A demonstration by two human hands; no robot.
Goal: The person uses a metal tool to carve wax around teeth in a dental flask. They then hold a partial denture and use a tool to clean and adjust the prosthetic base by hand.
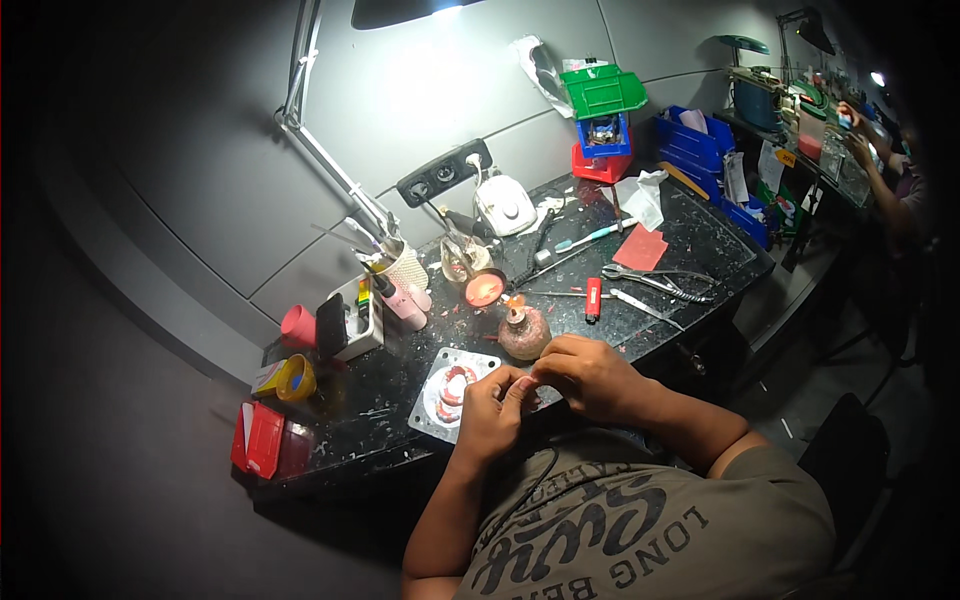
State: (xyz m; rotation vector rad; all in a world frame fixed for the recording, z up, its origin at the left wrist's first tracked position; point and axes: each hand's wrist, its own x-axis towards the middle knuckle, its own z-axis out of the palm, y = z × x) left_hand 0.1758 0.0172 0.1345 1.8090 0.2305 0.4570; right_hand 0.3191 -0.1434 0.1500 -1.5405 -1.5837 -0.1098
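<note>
The fingers of the left hand (497, 405) and right hand (592, 375) are drawn together at the tips, meeting in front of the chest; a small piece may be pinched there, but the knuckles hide it and I cannot tell. Just beside the left hand, near the front edge of the surface (372, 440), lies a pale plate (424, 413) bearing red-and-white curved pieces (456, 388). A careless left wrist could knock it or smear them. Just beyond the right hand stands a round burner (524, 334) with an orange tip; if alight, it could burn reaching knuckles or, if bumped, tip over. Farther out lie a red lighter (593, 300), pliers (657, 283) and a pink sheet (640, 247), which stray heat could soften.
</note>
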